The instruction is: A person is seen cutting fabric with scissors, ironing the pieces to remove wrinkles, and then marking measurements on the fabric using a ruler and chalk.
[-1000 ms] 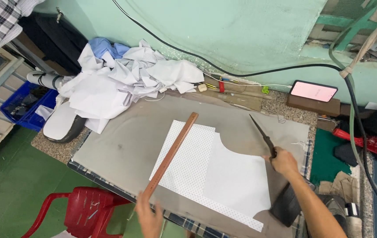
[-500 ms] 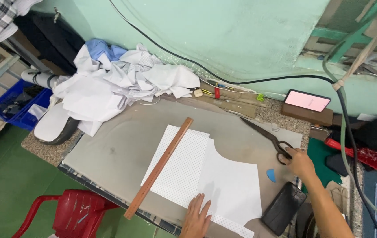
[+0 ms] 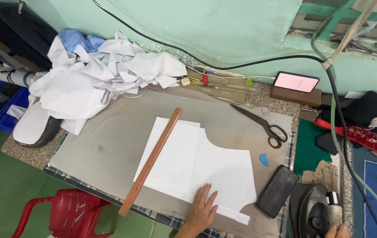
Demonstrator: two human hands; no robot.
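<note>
left hand [image 3: 202,209] flat on paper pattern [image 3: 223,169]

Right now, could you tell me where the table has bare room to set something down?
Bare grey cloth lies left of the wooden ruler, below the fabric pile, and between the white pattern piece and the scissors. The right edge is crowded: iron, black block, chalk.

We press our left hand [image 3: 202,208] flat, fingers spread, on the white paper pattern [image 3: 223,169] lying over the dotted fabric [image 3: 171,158]. A wooden ruler [image 3: 152,159] lies diagonally across the fabric's left edge. Scissors [image 3: 261,124] rest apart on the grey mat [image 3: 105,145]. Our right hand [image 3: 337,231] touches the iron [image 3: 314,209] at the lower edge.
</note>
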